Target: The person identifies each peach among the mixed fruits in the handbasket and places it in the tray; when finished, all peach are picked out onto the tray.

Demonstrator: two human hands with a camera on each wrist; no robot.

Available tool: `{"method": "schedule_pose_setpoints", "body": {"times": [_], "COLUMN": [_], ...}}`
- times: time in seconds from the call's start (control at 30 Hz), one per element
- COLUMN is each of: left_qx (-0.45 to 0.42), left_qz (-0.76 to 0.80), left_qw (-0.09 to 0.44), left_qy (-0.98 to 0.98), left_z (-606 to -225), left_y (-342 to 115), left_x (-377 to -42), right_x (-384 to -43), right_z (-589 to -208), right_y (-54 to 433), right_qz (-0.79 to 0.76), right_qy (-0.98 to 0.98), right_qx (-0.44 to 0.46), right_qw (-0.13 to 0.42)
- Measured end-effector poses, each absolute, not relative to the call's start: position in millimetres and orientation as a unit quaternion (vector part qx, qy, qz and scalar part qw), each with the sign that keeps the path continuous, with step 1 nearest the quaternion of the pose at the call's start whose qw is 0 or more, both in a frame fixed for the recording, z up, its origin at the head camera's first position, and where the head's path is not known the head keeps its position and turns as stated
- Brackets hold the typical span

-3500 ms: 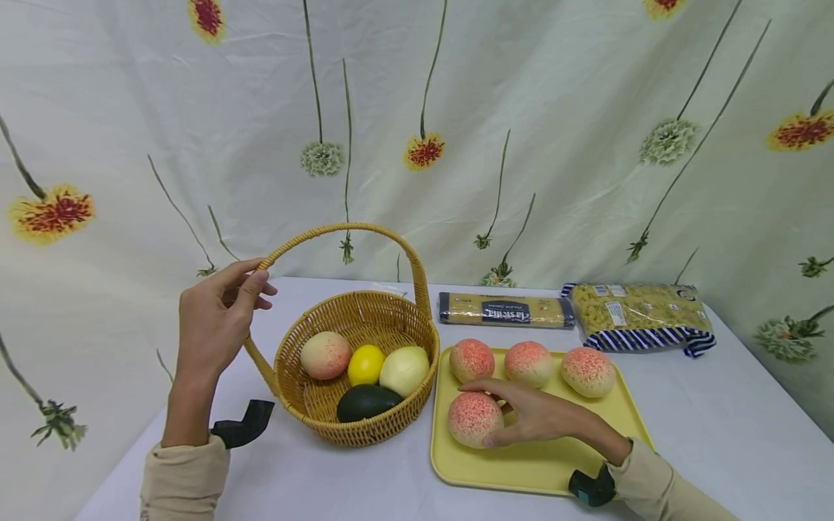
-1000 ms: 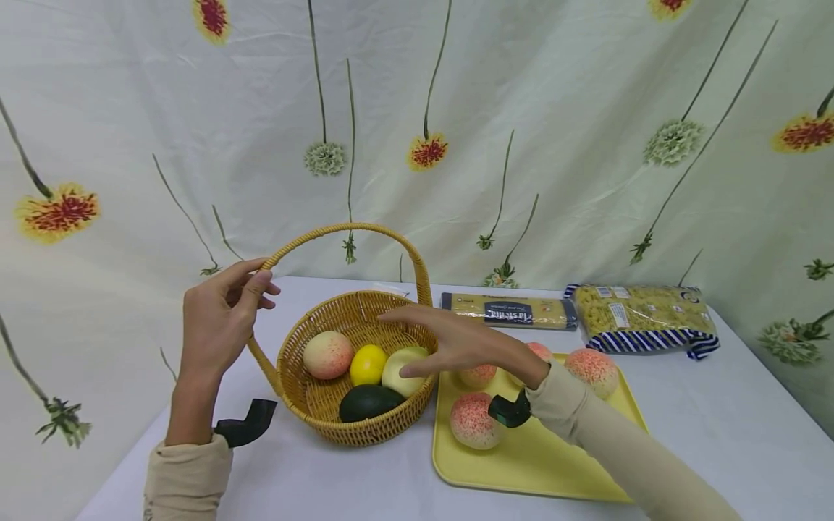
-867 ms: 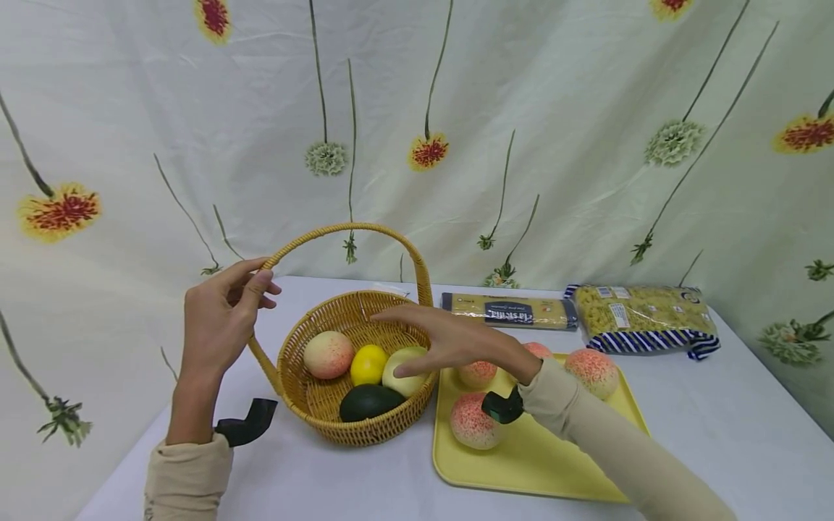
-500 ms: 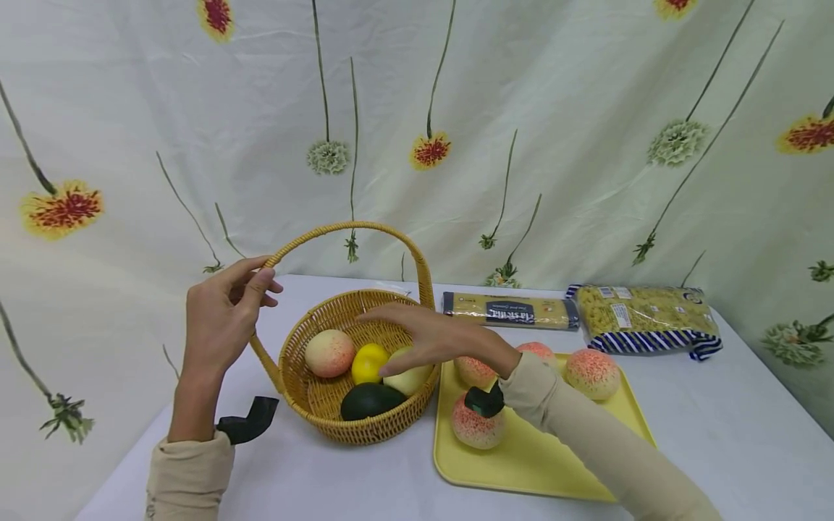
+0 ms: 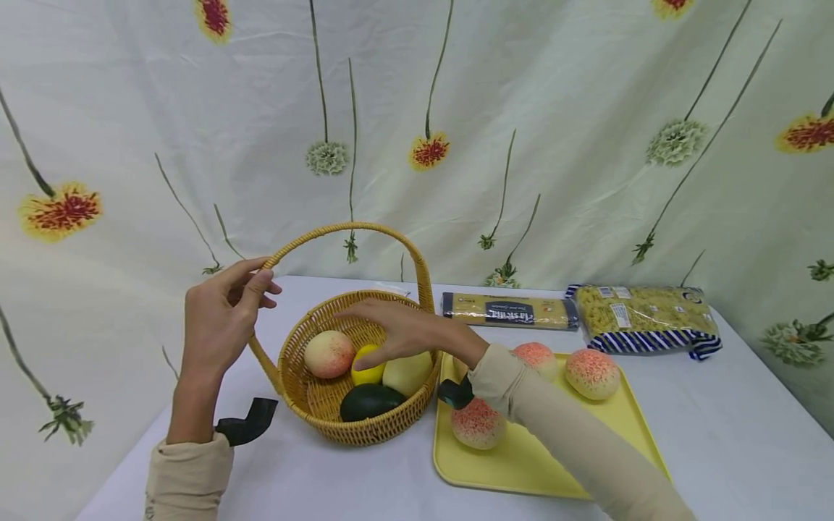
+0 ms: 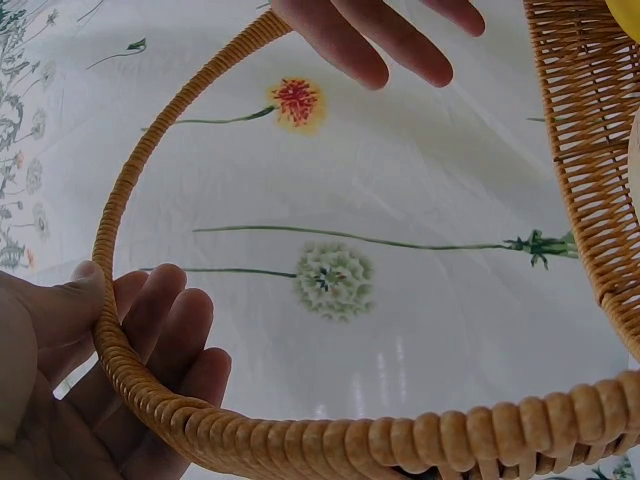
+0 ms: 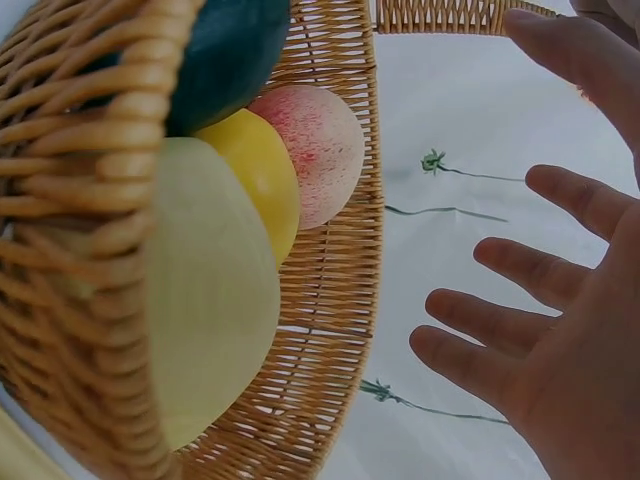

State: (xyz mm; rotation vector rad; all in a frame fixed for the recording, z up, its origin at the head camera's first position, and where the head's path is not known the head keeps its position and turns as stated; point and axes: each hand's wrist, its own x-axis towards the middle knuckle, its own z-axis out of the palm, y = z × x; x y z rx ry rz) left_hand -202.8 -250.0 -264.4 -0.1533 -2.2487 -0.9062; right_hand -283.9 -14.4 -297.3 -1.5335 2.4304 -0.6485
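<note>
My left hand (image 5: 218, 311) grips the handle (image 5: 352, 227) of a wicker basket (image 5: 358, 435), its fingers curled round the left side, as the left wrist view shows too. Inside the basket lie a peach (image 5: 328, 354), a lemon (image 5: 371, 374), a pale yellow-green fruit (image 5: 412, 373) and a dark green avocado-like fruit (image 5: 371, 402). Over the basket hovers my right hand (image 5: 407, 329), fingers spread and holding nothing; the right wrist view shows it apart from the fruit. Several peaches (image 5: 478, 424) sit on a yellow tray (image 5: 521, 467); my right sleeve partly hides them.
Behind the tray lies a long pasta packet (image 5: 510, 310), with a bag of short pasta (image 5: 645, 315) right of it. A flowered cloth (image 5: 573, 145) hangs at the back of the white table (image 5: 326, 485). The tray stands close to the basket's right side.
My right hand was at the front peach on the tray; it has left that peach there and moved left over the basket, still drifting left. My left hand keeps its grip on the handle.
</note>
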Motion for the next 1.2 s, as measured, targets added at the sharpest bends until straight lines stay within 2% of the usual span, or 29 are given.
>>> {"method": "schedule_pose_setpoints", "body": {"times": [1.2], "left_qx": [-0.057], "left_qz": [-0.352], "left_qw": [0.345], "left_qy": [-0.868], "left_z": [-265.1], "left_y": [-250.8], "left_x": [-202.9], "right_x": [-296.3], "right_z": [-306.3], "right_y": [-60.7], "right_qz": [-0.249], "right_qy": [0.816], "right_qx": [-0.505], "right_qw": [0.129]}}
